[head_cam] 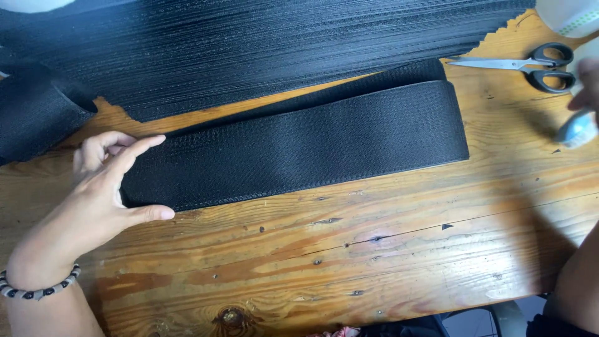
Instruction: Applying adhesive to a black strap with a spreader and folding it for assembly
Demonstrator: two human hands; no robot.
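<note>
A wide black elastic band point(293, 146) lies flat across the wooden table point(349, 249), doubled over another strip beneath it. My left hand point(103, 187) rests at its left end, fingers spread, thumb and forefinger framing the edge and touching it. My right hand point(586, 84) is at the far right edge, blurred, holding a small pale blue-white object point(577, 130) whose kind I cannot make out. A beaded bracelet point(37, 288) circles my left wrist.
A big stack of black elastic strips point(249, 50) fills the back of the table, with a folded end point(34, 118) at far left. Black-handled scissors point(530, 63) lie at back right. A white object point(571, 15) sits in the top right corner.
</note>
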